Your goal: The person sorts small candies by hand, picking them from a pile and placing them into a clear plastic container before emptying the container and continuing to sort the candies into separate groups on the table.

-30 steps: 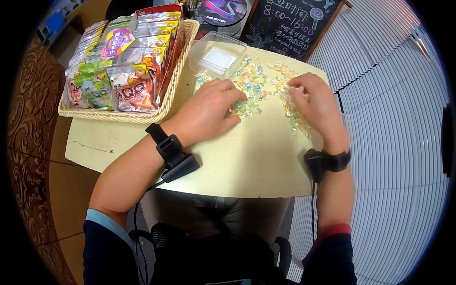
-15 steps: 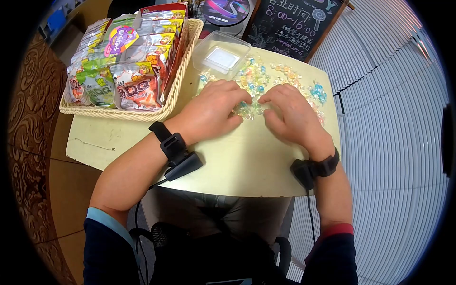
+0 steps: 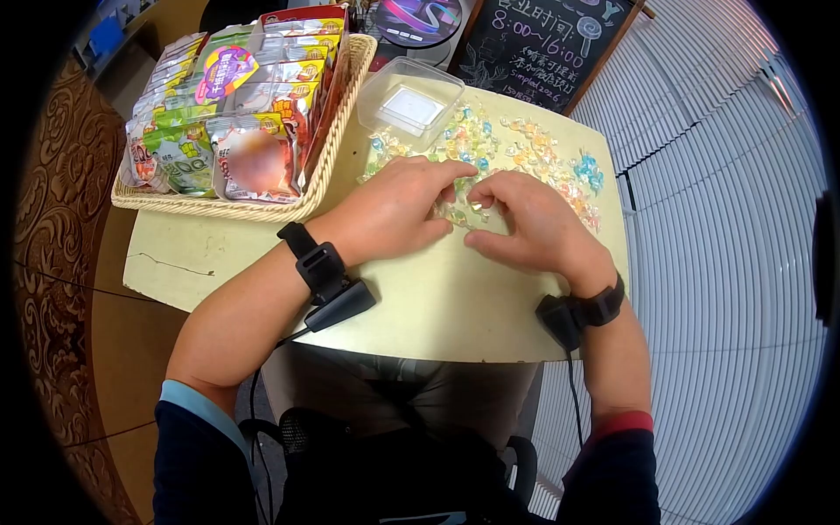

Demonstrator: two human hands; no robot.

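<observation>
Small candies in clear twist wrappers lie loose on the pale yellow table. My left hand point(image 3: 404, 206) rests at the left of the green candies point(image 3: 455, 212), its fingers curved and the thumb apart from them. From the other side my right hand point(image 3: 535, 220) reaches in, index finger bent and thumb spread away; its fingertips are by the green candies. Beyond both hands is a mixed patch of green and blue candies point(image 3: 472, 140). Orange candies point(image 3: 531, 153) lie to the right of it, and a cluster of blue candies point(image 3: 588, 171) sits near the table's right side.
A clear plastic box point(image 3: 411, 103) stands behind my left hand. To the left, a wicker basket point(image 3: 337, 131) holds several snack packets. A chalkboard point(image 3: 542, 52) stands at the back, and white slatted blinds point(image 3: 726, 262) are to the right of the table point(image 3: 420, 306).
My right thumb has moved left and down, widening the gap to the index finger. The left index finger has stretched farther right. More green candies show between the hands.
</observation>
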